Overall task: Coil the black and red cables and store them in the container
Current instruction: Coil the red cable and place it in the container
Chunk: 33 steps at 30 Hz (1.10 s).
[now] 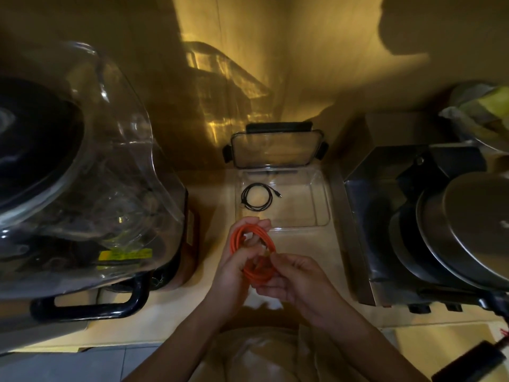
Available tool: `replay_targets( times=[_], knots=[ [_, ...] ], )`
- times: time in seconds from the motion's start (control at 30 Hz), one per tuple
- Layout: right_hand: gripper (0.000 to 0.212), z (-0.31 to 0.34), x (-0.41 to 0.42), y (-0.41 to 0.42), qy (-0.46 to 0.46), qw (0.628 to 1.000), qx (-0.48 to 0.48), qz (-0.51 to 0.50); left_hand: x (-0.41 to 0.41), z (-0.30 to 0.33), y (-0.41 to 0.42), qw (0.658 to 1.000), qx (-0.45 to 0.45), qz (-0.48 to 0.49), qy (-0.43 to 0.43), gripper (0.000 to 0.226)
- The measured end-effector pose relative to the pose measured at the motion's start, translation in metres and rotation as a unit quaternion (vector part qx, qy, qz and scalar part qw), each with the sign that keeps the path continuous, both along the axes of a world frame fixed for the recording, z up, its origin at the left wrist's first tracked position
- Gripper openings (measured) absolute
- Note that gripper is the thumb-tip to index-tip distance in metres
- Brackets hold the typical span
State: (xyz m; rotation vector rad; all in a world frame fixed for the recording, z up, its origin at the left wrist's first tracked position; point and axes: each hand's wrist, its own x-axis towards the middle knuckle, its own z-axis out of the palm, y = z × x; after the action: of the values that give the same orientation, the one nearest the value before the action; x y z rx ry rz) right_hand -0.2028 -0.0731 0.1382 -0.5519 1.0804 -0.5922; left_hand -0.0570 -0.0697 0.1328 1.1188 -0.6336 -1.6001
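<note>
A clear plastic container sits on the counter at centre, open, with its lid propped upright behind it. The black cable lies coiled inside the container, at its left side. Just in front of the container I hold the red cable, wound into a coil of several loops. My left hand grips the coil through its loops. My right hand pinches the coil's right side, with its fingers partly hiding the lower loops.
A large clear-lidded appliance with a black handle fills the left of the counter. A metal appliance with round steel lids stands at the right. The wall is close behind the container.
</note>
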Motion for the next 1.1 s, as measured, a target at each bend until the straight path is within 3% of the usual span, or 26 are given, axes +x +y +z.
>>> replay_targets(
  times=[0.1, 0.27, 0.5, 0.77, 0.97, 1.1],
  knots=[
    [0.033, 0.000, 0.004, -0.003, -0.042, 0.998, 0.042, -0.022, 0.001, -0.004, -0.002, 1.000, 0.000, 0.010, -0.025, 0.032],
    [0.036, -0.005, 0.007, -0.009, -0.116, 0.982, 0.120, -0.083, 0.002, -0.001, -0.005, 0.993, -0.029, -0.025, -0.112, 0.039],
    [0.036, -0.018, 0.006, -0.016, -0.125, 0.981, 0.095, -0.115, 0.005, -0.005, -0.015, 0.984, -0.013, -0.083, -0.159, 0.038],
    [0.025, -0.042, 0.003, -0.032, 0.081, 0.991, -0.048, -0.091, 0.018, -0.022, -0.034, 0.977, 0.025, -0.115, -0.177, 0.025],
    [0.016, -0.050, 0.001, -0.057, 0.077, 0.991, -0.030, -0.109, 0.018, -0.040, -0.056, 0.975, 0.108, -0.083, -0.175, 0.021],
    [0.020, -0.059, 0.008, -0.075, 0.066, 0.987, -0.024, -0.147, 0.016, -0.047, -0.073, 0.968, 0.157, -0.089, -0.172, 0.016]
  ],
)
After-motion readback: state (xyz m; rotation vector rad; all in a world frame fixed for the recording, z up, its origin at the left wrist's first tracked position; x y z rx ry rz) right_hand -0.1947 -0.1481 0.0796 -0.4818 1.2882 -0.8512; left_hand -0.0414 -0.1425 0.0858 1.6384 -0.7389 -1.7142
